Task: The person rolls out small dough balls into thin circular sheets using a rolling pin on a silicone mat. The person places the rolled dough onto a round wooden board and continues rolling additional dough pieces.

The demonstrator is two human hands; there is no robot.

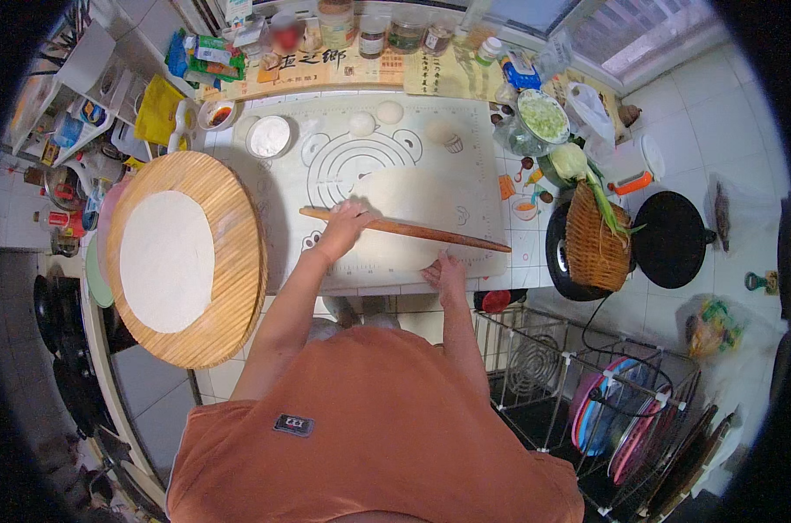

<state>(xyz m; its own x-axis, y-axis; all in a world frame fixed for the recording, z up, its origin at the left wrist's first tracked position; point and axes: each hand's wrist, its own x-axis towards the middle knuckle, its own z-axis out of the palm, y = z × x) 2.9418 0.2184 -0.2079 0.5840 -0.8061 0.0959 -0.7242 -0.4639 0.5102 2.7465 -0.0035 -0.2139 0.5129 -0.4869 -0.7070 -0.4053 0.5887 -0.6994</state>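
A long tapered wooden rolling pin [435, 236] lies slantwise across a large, thin sheet of dough [402, 193] on a printed pastry mat [278, 242]. My left hand [347, 225] grips the pin near its left end. My right hand [446, 271] is at the dough's near edge, below the pin; whether its fingers pinch the dough is hard to tell. Beyond the sheet sit two dough balls, one [362, 123] beside the other [389, 112]. A white bowl of flour [269, 136] stands at the mat's upper left.
On the left, a round slatted wooden board [238, 261] carries a flat dough round [167, 261]. A small sauce bowl [216, 116] is behind it. To the right are a bowl of chopped greens [543, 116], a wicker basket [598, 242] and a black round pan [671, 239]. Jars [372, 37] line the back.
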